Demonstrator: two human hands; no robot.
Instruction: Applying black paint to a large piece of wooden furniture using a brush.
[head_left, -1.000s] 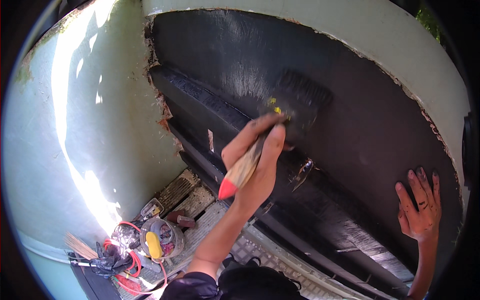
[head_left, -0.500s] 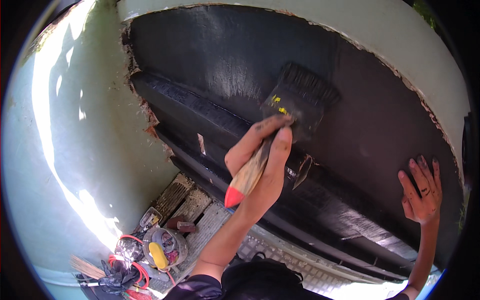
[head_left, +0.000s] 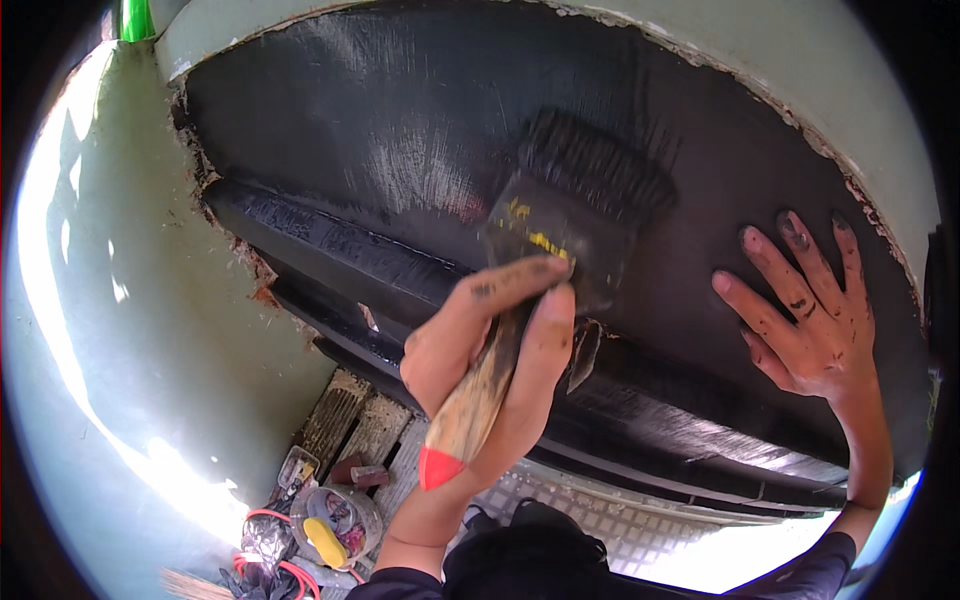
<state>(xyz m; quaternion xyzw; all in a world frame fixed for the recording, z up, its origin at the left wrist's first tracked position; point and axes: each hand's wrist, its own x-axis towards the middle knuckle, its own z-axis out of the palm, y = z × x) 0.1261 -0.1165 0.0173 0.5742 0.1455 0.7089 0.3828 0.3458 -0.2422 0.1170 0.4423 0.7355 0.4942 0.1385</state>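
Left hand [head_left: 525,405] clamps the light-looking, soft-bristled brush [head_left: 572,220] sensibly by its handle [head_left: 470,412], right hand [head_left: 825,335] spread near the right edge of the panel [head_left: 450,110].

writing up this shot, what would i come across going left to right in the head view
Bundle of straw-coloured stalks, bucket, left hand gripping the brush, right hand with fingers spread.
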